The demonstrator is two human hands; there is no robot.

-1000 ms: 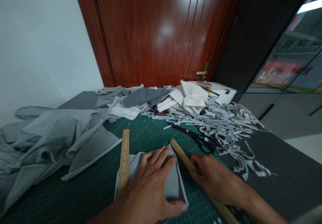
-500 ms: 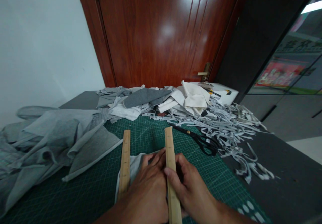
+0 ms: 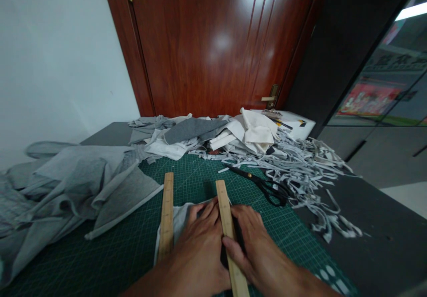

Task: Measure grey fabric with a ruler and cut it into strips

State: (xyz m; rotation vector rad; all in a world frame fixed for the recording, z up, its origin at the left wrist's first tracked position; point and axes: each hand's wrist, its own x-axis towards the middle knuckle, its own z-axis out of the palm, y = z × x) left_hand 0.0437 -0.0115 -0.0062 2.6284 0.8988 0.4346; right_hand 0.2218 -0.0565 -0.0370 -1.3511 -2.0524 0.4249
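My left hand (image 3: 202, 239) lies flat, fingers forward, on a piece of grey fabric (image 3: 180, 214) on the green cutting mat (image 3: 196, 176). Along the fabric's left side rests one wooden ruler (image 3: 167, 212), partly hidden by my left wrist. A second wooden ruler (image 3: 225, 212) stretches away from me between my hands, slightly tilted. My right hand (image 3: 258, 239) grips this ruler, thumb lying over its top face and fingers along its right side. The fabric's near part is covered by my hands.
Black-handled scissors (image 3: 258, 180) lie on the mat to the right, beside a heap of cut grey strips (image 3: 300, 161). Large grey fabric pieces (image 3: 80, 176) spread over the left side. White and grey scraps (image 3: 200, 130) are piled at the back, before a wooden door (image 3: 200, 43).
The right-hand ruler has slid toward me, and its near end has swung a little to the right. My right hand has moved with it. My left hand stays nearly in place.
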